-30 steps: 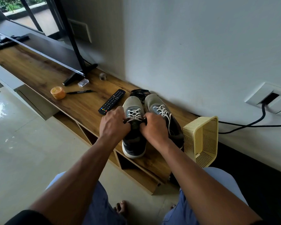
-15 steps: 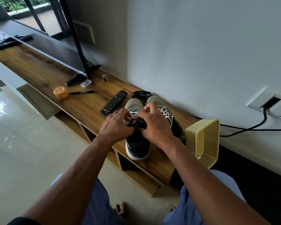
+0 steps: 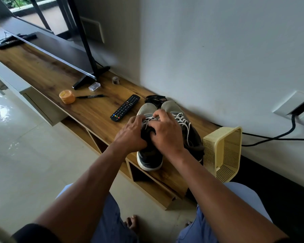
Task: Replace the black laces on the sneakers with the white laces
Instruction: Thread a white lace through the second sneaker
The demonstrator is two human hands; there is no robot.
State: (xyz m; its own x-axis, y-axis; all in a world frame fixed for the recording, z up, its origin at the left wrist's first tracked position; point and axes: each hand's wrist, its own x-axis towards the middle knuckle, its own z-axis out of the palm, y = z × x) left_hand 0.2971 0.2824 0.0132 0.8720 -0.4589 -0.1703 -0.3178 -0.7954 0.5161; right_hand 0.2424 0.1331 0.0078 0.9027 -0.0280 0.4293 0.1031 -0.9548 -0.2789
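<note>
Two sneakers sit side by side on the wooden desk, just right of the middle of the frame, toes toward the wall. The left sneaker has a white lace showing between the hands, and its heel hangs a little over the desk's front edge. The right sneaker is laced in white too, with a loose end trailing down its side.

Both hands are on the left sneaker's tongue area. The left hand has its fingers curled onto the dark upper, and the right hand has its fingers bent down over the lace rows; whether either pinches the lace itself cannot be told, as the fingertips are hidden.

A bundle of black laces lies just behind the toes, against the wall. A remote lies left of the sneakers. Farther left are a pen, an orange jar and a small clear box by the foot of the television. A yellow basket lies on its side just right of the right sneaker.
</note>
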